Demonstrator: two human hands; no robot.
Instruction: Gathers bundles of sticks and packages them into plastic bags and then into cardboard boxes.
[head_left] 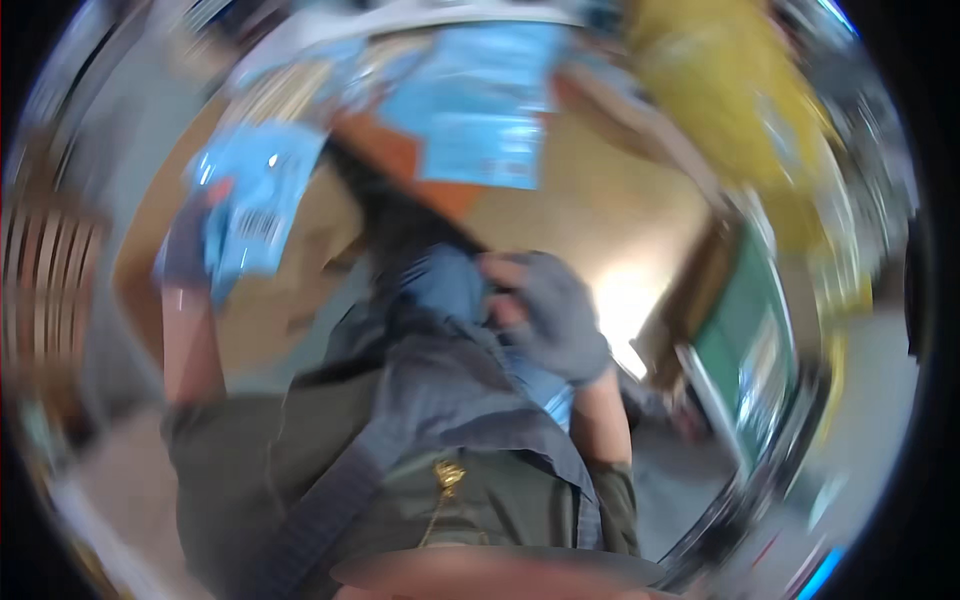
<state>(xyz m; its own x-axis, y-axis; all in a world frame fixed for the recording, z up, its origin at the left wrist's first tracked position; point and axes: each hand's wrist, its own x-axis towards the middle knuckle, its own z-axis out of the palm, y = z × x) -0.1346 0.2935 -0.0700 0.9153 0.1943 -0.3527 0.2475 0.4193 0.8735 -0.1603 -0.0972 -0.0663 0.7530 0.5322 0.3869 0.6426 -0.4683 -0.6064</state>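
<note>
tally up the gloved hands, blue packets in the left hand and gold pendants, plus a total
Gloved hands: 2 (left hand, right hand)
Blue packet in the left hand: 1
Gold pendant: 1
Total: 4

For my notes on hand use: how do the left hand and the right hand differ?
The left hand holds a light blue packet; no packet shows in the right hand. The left hand is out at the left side; the right hand, fingers curled, is beside the dark apron. Both wear grey gloves.
</note>
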